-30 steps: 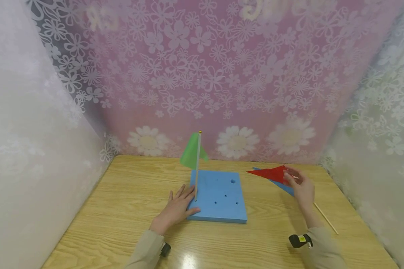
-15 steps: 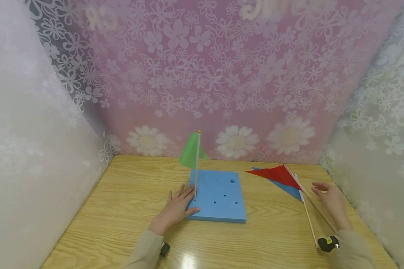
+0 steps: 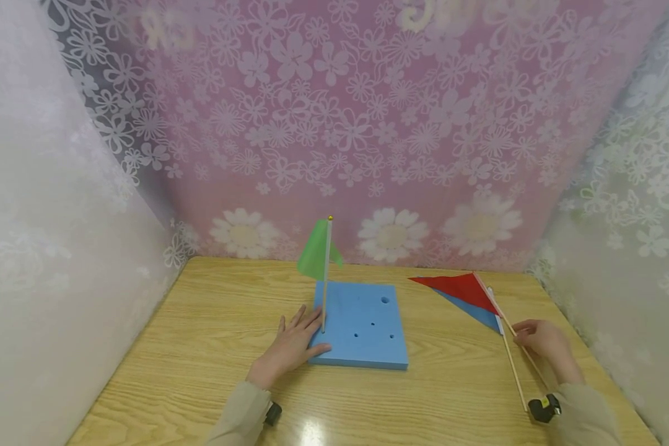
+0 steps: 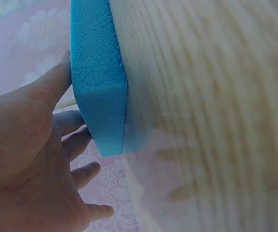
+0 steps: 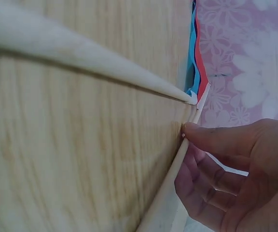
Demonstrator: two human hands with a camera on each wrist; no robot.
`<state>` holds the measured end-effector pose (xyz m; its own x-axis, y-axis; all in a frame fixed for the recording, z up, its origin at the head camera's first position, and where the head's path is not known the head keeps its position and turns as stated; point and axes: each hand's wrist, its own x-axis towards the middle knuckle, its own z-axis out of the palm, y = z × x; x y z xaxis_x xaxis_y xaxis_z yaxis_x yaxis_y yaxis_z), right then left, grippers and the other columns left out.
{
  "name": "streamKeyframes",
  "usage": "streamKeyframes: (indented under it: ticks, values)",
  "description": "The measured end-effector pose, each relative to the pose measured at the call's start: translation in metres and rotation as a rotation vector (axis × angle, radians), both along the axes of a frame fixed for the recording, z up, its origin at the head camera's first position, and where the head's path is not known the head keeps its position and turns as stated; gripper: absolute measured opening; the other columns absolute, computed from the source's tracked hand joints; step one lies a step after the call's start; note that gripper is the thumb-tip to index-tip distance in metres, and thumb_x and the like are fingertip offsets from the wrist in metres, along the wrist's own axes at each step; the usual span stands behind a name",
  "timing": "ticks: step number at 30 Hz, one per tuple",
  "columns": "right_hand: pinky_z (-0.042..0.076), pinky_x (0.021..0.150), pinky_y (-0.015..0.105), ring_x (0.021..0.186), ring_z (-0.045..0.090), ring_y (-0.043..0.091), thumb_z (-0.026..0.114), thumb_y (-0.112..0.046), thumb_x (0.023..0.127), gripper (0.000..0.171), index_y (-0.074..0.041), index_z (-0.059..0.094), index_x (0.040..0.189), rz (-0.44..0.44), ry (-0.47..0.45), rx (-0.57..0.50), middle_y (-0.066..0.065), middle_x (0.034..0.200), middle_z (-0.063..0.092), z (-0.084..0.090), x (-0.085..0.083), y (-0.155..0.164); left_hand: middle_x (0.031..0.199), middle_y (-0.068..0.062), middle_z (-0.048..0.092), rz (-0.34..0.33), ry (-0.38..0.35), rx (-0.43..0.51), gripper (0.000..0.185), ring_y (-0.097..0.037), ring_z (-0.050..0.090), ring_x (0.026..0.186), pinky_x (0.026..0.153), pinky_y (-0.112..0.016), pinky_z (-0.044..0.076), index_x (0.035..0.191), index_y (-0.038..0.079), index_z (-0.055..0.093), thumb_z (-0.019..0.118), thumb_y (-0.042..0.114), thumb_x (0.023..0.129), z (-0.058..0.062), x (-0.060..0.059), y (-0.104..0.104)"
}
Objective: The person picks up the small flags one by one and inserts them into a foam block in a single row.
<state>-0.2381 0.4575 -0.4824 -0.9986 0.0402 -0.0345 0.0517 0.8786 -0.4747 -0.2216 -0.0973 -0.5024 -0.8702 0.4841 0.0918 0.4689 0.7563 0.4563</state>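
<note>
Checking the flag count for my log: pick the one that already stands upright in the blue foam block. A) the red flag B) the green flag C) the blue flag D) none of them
B: the green flag stands upright in the blue foam block beside the left hand, while the red flag and blue flag lie flat on the table by the right hand.

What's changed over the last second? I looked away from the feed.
The right hand let go of the red flag, which dropped back onto the blue flag on the table. The hand then slid back along the table and now pinches a flag stick. Unchanged: the left hand rests flat against the blue foam block, and the green flag stands upright in it.
</note>
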Motion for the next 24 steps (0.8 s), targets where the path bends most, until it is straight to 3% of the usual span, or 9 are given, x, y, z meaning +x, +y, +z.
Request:
streamKeyframes:
  ticks: [11, 15, 19, 24]
  values:
    - [0.049, 0.063, 0.03, 0.075, 0.064, 0.012, 0.07, -0.014, 0.093, 0.038, 0.014, 0.063, 0.118, -0.001, 0.007, -0.039, 0.025, 0.1, 0.072, -0.002, -0.001, -0.003, 0.165, -0.012, 0.029, 0.002, 0.003, -0.004, 0.074, -0.043, 0.014, 0.154, 0.112, -0.078, 0.012, 0.158, 0.007, 0.036, 0.06, 0.046, 0.101, 0.0, -0.001, 0.0]
    - [0.056, 0.062, 0.026, 0.074, 0.066, 0.01, 0.068, -0.013, 0.096, 0.042, 0.017, 0.057, 0.123, -0.016, 0.01, -0.18, 0.029, 0.106, 0.071, 0.0, 0.001, -0.01, 0.165, -0.012, 0.029, 0.004, 0.002, -0.004, 0.074, -0.043, 0.014, 0.154, 0.112, -0.078, 0.011, 0.158, 0.006, 0.036, 0.06, 0.046, 0.1, 0.0, -0.001, 0.001]
    - [0.061, 0.067, 0.031, 0.075, 0.071, 0.012, 0.065, -0.012, 0.099, 0.048, 0.02, 0.05, 0.131, -0.045, 0.007, -0.346, 0.034, 0.112, 0.068, 0.001, 0.002, -0.019, 0.165, -0.012, 0.028, 0.007, 0.001, -0.003, 0.074, -0.043, 0.014, 0.154, 0.112, -0.078, 0.011, 0.158, 0.006, 0.037, 0.061, 0.046, 0.1, -0.001, -0.001, 0.001]
    - [0.062, 0.07, 0.035, 0.078, 0.072, 0.01, 0.065, -0.012, 0.1, 0.051, 0.021, 0.045, 0.135, -0.042, 0.041, -0.476, 0.033, 0.114, 0.067, 0.002, 0.003, -0.033, 0.165, -0.012, 0.028, 0.009, -0.001, 0.0, 0.073, -0.042, 0.013, 0.154, 0.112, -0.078, 0.01, 0.158, 0.007, 0.037, 0.06, 0.046, 0.1, -0.002, -0.001, 0.001]
